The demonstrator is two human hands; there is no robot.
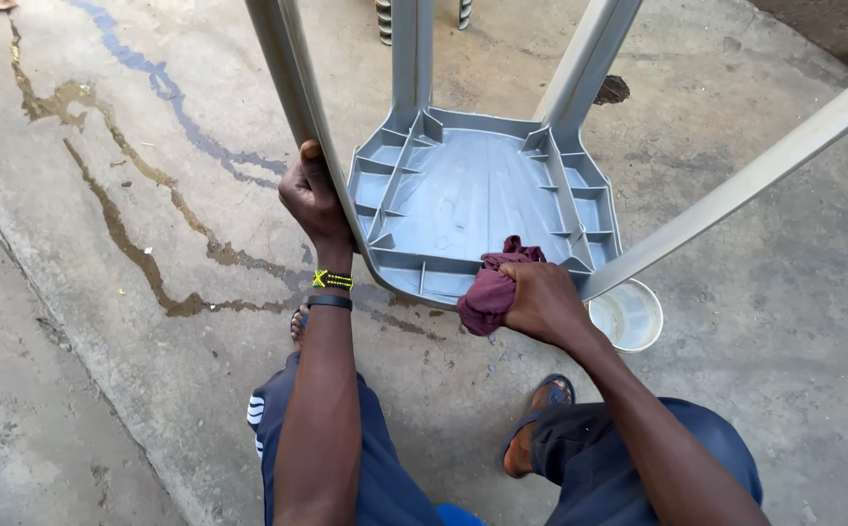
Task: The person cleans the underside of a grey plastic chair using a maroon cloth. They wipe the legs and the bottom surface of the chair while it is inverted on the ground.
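A wet streak (166, 244) with brownish edges runs across the concrete floor (73, 390), well to the left of the upturned grey plastic chair (482, 195). Just right of that streak, the left hand (315, 200) is wrapped tightly around the chair's near-left leg (297, 88), low down where the leg meets the seat. A yellow beaded bracelet (332, 280) and a dark band (330, 302) sit on that wrist, just beside the chair's near-left corner.

The chair stands seat-down on the floor, its ribbed underside facing up and its four legs rising out of view. At the seat's near rim, the right hand (544, 302) is closed around a bunched maroon cloth (494, 287) and presses it against the rim's edge; part of the cloth spills onto the underside.

Just right of the chair's near-right corner, under the slanting near-right leg (755, 175), a small white plastic bowl (628, 317) sits on the floor. Below the chair, the person's knees in dark blue shorts and a sandalled foot (536, 429) show. Beyond the chair's far side, a dark patch (612, 90) marks the concrete.
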